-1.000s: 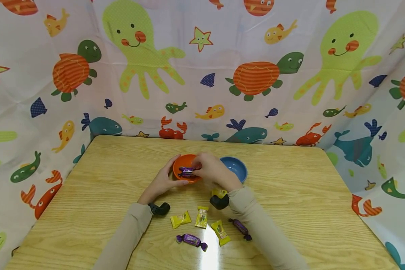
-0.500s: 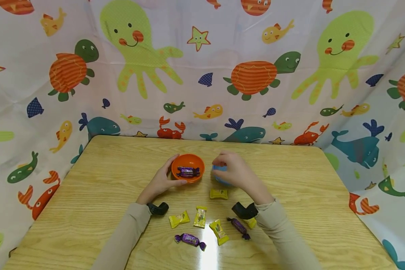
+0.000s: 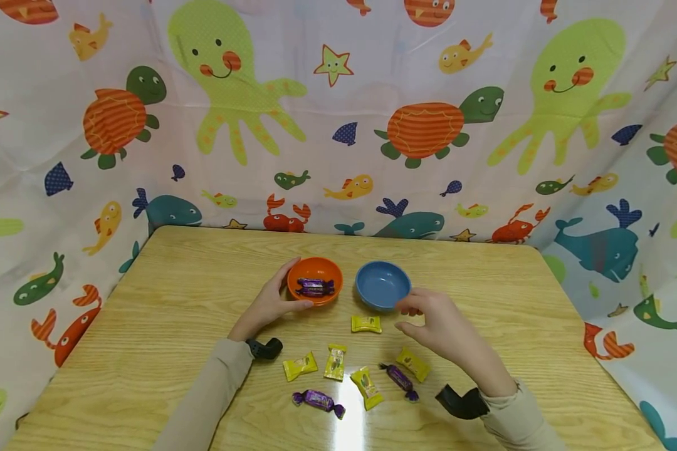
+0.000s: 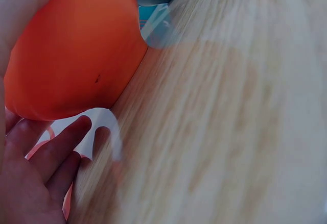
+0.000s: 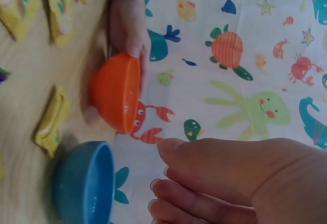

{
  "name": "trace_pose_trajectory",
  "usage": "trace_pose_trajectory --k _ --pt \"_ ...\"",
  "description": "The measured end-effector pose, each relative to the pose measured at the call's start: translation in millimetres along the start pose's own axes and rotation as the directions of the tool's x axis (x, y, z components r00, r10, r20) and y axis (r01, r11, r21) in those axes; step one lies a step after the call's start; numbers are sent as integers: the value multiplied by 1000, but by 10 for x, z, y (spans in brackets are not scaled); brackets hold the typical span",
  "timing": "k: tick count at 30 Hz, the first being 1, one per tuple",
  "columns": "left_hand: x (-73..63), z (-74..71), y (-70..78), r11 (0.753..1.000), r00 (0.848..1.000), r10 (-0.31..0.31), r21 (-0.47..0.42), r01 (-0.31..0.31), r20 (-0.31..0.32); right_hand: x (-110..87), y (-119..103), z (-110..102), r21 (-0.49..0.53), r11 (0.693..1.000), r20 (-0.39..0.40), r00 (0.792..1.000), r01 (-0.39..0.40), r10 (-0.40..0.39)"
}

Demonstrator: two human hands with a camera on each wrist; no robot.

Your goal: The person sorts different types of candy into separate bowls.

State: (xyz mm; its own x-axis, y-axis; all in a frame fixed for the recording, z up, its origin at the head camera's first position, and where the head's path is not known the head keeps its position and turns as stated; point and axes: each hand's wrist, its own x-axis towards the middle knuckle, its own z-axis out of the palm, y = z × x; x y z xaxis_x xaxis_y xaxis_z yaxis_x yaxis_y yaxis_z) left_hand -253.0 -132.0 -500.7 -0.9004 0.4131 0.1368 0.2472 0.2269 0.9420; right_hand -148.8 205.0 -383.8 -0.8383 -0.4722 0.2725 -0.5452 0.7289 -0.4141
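My left hand holds the orange bowl at its left side, thumb along the front and fingers behind. Inside that bowl lie purple-wrapped candies. The left wrist view shows the bowl's orange wall close up, with the thumb across it. To the right stands a blue bowl with nothing in it. My right hand hovers at the blue bowl's front right, fingers loosely bent and holding nothing. A yellow-wrapped candy lies just in front of the blue bowl.
Nearer the front of the wooden table lie more yellow candies, several in all. Two purple candies lie among them, one at the front and one to the right. A patterned curtain hangs behind the table and at both sides.
My right hand has moved from the orange bowl, across the blue bowl, to the right and nearer me. The blue bowl is now in full view. My left hand has stayed on the orange bowl.
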Motion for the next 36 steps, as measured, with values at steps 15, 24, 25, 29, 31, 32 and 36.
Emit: trace_pose_trajectory --k 15,24,25,29,31,32,36 --pt "-60 -1 181 1000 1000 -9 -5 9 8 -603 12 361 45 996 107 991 -81 76" --pt "-61 1 195 1000 1000 -10 -9 10 11 -718 -45 573 -87 983 125 977 -164 175" --pt "-60 0 197 1000 1000 -10 -14 10 11 -720 -42 585 -89 982 128 976 -164 175" --pt "-58 -6 203 1000 1000 -8 -25 8 13 -720 -35 609 -99 984 134 978 -149 162" --pt "-57 -9 203 999 1000 -5 -32 5 13 -715 -29 617 -104 984 140 978 -143 157" --pt "-56 -10 203 999 1000 -3 -33 4 13 -712 -24 621 -102 984 143 977 -143 156" --pt "-55 -12 206 999 1000 6 -40 -6 10 -705 -10 629 -81 986 144 977 -144 155"
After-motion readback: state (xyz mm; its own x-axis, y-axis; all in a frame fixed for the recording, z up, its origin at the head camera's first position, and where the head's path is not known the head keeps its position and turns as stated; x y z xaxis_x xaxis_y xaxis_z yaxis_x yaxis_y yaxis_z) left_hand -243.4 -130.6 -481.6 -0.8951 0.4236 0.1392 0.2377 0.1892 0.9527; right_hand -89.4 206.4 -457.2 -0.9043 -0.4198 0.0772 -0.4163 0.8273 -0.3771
